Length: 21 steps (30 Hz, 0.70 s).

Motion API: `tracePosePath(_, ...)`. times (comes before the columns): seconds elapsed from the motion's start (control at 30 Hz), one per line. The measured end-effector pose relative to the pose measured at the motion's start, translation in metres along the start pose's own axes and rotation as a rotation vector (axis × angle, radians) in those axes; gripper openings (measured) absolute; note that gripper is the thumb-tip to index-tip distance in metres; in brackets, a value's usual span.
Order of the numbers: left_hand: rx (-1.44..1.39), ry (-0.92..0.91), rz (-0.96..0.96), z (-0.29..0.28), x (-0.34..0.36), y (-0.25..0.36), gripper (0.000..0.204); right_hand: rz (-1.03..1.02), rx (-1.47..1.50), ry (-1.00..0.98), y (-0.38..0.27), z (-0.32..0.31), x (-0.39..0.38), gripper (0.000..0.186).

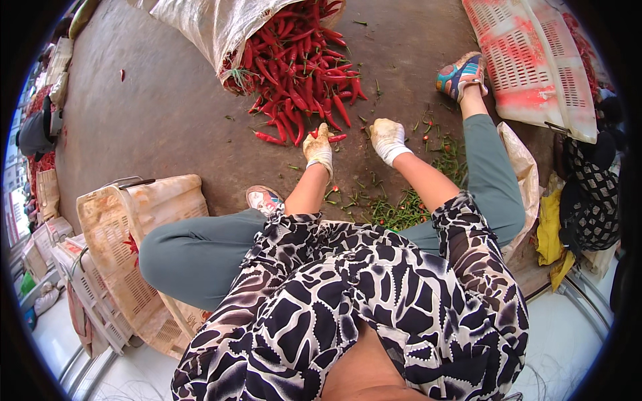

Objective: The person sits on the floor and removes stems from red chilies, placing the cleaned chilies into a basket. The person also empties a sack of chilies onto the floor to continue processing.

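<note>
A pile of red chili peppers (294, 73) spills from the mouth of a large whitish woven sack (200, 27) onto the brown floor in front of me. My left hand (319, 148), in a dirty white glove, is closed at the near edge of the pile. A red chili pepper (337, 138) sticks out to the right of its fingers. To the right, my gloved right hand (388, 138) is closed in a fist above the floor, apart from the pile. What its fingers hold, if anything, is hidden. Green stems (401, 208) lie scattered between my legs.
A worn plastic crate (144, 234) stands close by my left knee, with another crate (90, 287) beside it. At the upper right is a white crate with red stains (528, 60). Beside my right leg lie a pale sack (518, 157) and a yellow bag (550, 227).
</note>
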<state>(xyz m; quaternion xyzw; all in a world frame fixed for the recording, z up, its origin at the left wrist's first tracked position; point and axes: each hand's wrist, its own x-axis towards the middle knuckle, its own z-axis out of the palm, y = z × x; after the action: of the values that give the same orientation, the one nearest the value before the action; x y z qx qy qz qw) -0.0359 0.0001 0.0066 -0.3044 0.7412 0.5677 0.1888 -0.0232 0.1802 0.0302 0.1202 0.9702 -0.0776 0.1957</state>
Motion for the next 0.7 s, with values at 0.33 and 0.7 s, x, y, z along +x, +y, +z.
tracePosePath(0.33,-0.449,-0.454,-0.140,-0.017,0.010,0.014,0.029,-0.304,-0.016,0.353,-0.040,-0.021,0.112,0.009)
tracePosePath(0.7,-0.371,-0.540,-0.078,0.000,-0.015,0.031,0.033,-0.312,0.232,0.052,-0.003,-0.004,-0.012,0.017)
